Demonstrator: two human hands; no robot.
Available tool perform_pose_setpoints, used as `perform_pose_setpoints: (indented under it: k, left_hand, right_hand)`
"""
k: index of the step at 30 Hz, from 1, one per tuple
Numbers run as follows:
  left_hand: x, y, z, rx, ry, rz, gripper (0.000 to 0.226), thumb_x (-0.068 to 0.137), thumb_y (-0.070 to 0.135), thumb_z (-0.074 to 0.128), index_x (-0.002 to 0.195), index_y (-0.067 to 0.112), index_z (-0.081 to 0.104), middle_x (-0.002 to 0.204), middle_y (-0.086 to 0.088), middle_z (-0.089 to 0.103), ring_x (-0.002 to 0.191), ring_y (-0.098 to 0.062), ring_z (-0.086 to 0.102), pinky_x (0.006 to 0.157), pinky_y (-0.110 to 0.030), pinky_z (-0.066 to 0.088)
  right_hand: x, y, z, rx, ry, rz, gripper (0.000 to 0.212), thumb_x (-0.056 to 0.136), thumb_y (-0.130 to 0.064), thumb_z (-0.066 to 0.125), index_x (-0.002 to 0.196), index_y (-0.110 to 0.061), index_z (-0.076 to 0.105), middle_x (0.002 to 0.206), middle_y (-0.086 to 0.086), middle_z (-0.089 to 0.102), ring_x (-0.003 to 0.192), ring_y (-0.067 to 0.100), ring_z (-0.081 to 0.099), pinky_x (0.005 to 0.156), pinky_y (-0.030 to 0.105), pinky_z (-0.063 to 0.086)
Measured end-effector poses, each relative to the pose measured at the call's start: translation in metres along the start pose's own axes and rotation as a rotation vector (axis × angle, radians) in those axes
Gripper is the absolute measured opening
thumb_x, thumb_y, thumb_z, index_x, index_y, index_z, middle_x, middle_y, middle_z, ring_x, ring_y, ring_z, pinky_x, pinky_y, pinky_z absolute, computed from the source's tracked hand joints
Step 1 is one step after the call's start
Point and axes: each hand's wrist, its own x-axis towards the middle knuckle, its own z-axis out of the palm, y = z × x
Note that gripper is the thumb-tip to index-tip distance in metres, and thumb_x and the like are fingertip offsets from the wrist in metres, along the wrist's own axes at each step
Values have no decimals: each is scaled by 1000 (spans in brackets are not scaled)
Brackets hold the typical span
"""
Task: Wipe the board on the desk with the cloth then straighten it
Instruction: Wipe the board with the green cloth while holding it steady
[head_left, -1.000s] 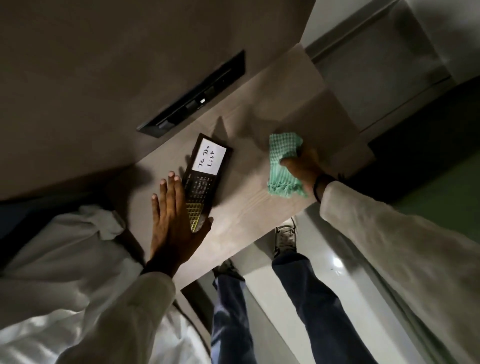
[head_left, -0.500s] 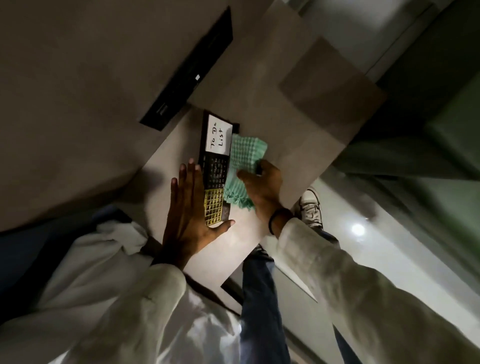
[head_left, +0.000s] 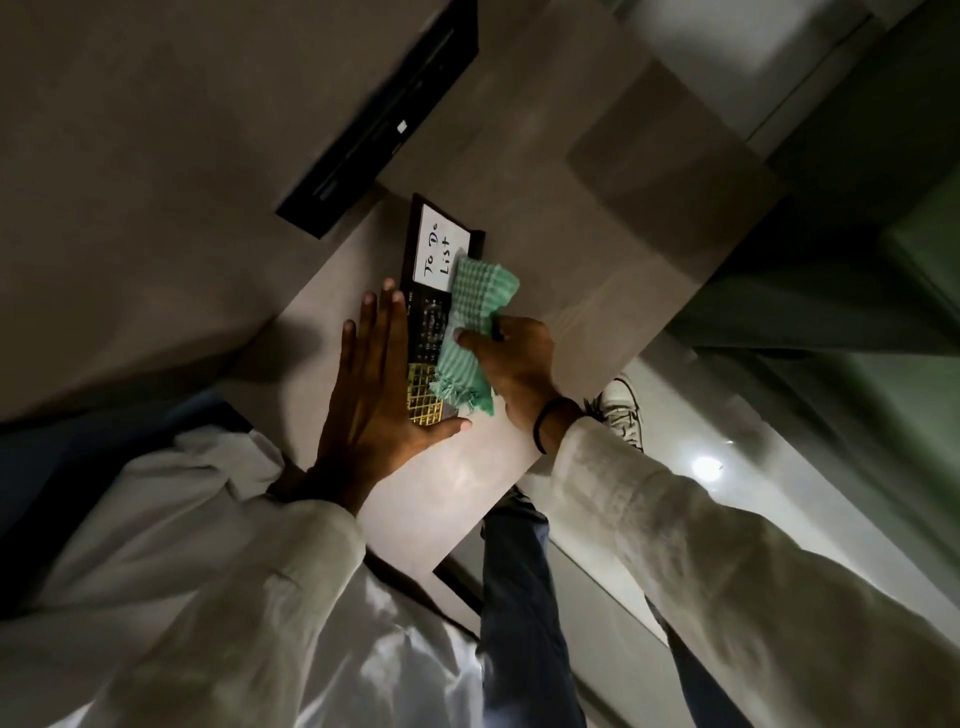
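A narrow black board (head_left: 430, 270) lies flat on the pale wooden desk (head_left: 597, 244). It carries a white "To Do List" card at its far end and a gold grid at its near end. My left hand (head_left: 374, 395) lies flat and spread against the board's left edge, with the thumb across its near end. My right hand (head_left: 511, 358) presses a green checked cloth (head_left: 470, 332) onto the board's right half, covering its middle and part of the card.
A black slot panel (head_left: 384, 119) is set into the wall surface beyond the board. The desk's right edge drops to a glossy floor where my legs and a white shoe (head_left: 621, 410) show. A dark cabinet stands at the right.
My right hand has carried the cloth from the desk's right side leftward onto the board. My left hand has stayed against the board's left edge. The camera has shifted.
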Motion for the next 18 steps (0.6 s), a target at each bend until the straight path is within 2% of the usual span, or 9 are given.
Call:
perform_pose_setpoints:
  k: [3, 5, 7, 11, 13, 15, 16, 17, 18]
  left_hand:
    - [-1, 0, 2, 5, -24, 3, 146, 61, 83, 69, 159, -9, 13, 171, -25, 7, 161, -37, 7, 129, -57, 20]
    - [-1, -1, 2, 4, -29, 8, 149, 58, 84, 69, 159, -10, 11, 171, -25, 5, 162, -37, 5, 129, -57, 20]
    - [-1, -2, 1, 12, -30, 12, 152, 56, 84, 71, 159, -11, 11, 171, -26, 5, 161, -38, 5, 129, -57, 21]
    - [-1, -4, 2, 18, -5, 28, 153, 56, 85, 70, 158, -13, 11, 170, -29, 5, 161, -42, 5, 129, -57, 20]
    - [0, -5, 2, 14, -14, 28, 154, 55, 85, 70, 158, -12, 10, 170, -29, 4, 161, -42, 4, 130, -56, 18]
    - [0, -4, 2, 28, -20, 29, 153, 56, 85, 69, 158, -13, 11, 170, -29, 4, 161, -42, 4, 130, -56, 18]
    - [0, -3, 2, 27, -16, 24, 152, 57, 85, 70, 158, -13, 11, 170, -29, 4, 161, -42, 4, 130, -56, 18]
    - [0, -2, 2, 19, -5, 17, 152, 57, 84, 71, 158, -12, 11, 170, -28, 4, 161, -41, 4, 130, -55, 19]
    - [0, -2, 3, 12, 10, 10, 151, 58, 84, 72, 158, -12, 11, 170, -28, 4, 161, -40, 4, 130, -55, 19]
  right_hand:
    - [0, -6, 3, 10, -66, 3, 20, 81, -13, 77, 97, -1, 75, 93, 12, 76, 89, 29, 75, 75, 39, 64]
    - [2, -8, 4, 21, -95, 10, 22, 83, -9, 74, 97, 8, 71, 88, 16, 73, 79, 29, 70, 65, 35, 58]
    - [0, -11, 6, 47, -142, 16, 25, 84, -4, 70, 98, 16, 64, 81, 17, 64, 71, 23, 55, 55, 26, 46]
    - [-8, -9, 8, 72, -189, 10, 15, 81, -2, 71, 95, 5, 71, 95, 25, 74, 75, 22, 64, 69, 36, 58]
    - [-9, -6, 7, 43, -174, 0, 9, 80, -2, 72, 81, 6, 68, 77, 22, 71, 66, 14, 61, 60, 26, 52]
    - [0, -6, 7, -5, -109, -17, 29, 78, -3, 74, 56, -6, 55, 54, 8, 53, 50, 4, 48, 50, 19, 40]
    - [4, -9, 9, -22, -72, -27, 38, 78, -4, 74, 51, -13, 48, 51, 0, 46, 47, 4, 41, 48, 20, 36]
    - [7, -12, 12, -37, -40, -44, 38, 77, -6, 74, 50, -15, 49, 52, -3, 46, 48, 6, 41, 49, 22, 36]
    - [8, -14, 16, -44, -29, -69, 28, 77, -9, 75, 55, -12, 57, 55, -3, 53, 51, 10, 48, 52, 25, 40]
